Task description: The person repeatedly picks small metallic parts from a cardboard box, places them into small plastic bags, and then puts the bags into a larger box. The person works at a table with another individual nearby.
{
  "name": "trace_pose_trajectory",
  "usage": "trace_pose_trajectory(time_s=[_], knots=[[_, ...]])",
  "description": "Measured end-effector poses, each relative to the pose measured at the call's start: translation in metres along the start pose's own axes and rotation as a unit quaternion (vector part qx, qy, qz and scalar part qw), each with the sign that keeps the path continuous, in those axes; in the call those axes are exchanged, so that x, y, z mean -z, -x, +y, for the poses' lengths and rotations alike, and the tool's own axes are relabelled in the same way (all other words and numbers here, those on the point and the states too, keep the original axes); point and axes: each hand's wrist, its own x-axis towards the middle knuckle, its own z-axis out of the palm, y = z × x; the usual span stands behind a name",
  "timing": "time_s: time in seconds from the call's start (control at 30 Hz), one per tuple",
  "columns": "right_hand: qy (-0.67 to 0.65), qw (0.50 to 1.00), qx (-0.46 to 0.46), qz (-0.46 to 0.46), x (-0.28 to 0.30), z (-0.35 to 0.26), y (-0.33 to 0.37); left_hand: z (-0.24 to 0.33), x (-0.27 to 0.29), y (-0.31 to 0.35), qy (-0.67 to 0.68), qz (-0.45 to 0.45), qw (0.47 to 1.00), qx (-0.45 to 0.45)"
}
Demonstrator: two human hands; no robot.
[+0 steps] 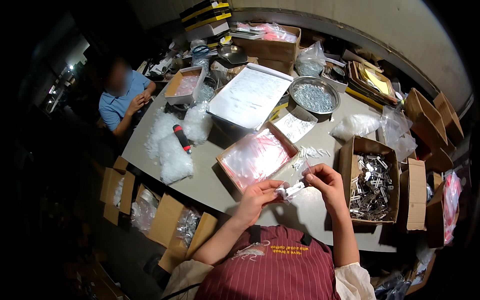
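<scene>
Jutting rightward from the left grip [257,198]: white piece [295,188].

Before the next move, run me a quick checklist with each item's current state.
1. Left hand gripping the white pieces: ok, at its fingertips.
2. Right hand pinching clear plastic: ok.
3. Plastic sealed: cannot tell, too small.
4. Box of metal clips open: ok, right of the right hand.
5. Carton of red-marked bags open: ok.
6. Table free of loose parts: not ok, small white parts lie beyond the hands.
</scene>
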Motion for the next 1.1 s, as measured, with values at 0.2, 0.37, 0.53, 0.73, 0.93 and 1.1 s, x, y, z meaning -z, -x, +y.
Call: trace_pose_trajectory(time_s=[0.2,0.37,0.53,0.73,0.93,1.1], knots=[[0.127,0.990,0.066,-0.002,-0.013,-0.001,0.007,0.007,0.007,0.001,-0.174,0.026,0.979,-0.103],[0.332,0.920,0.204,-0.036,-0.043,-0.022,0.016,0.011,0.000,0.000,-0.296,0.033,0.932,-0.206],[0.320,0.923,0.209,-0.050,-0.054,-0.021,0.022,0.014,-0.009,0.005,-0.365,0.095,0.883,-0.279],[0.311,0.935,0.164,-0.047,-0.050,-0.010,0.029,0.014,-0.014,0.008,-0.452,0.100,0.839,-0.285],[0.316,0.922,0.217,-0.056,-0.056,-0.013,0.031,0.013,-0.024,0.015,-0.512,0.085,0.795,-0.313],[0.353,0.907,0.216,-0.072,-0.060,-0.015,0.034,0.008,-0.018,0.019,-0.469,0.098,0.826,-0.296]])
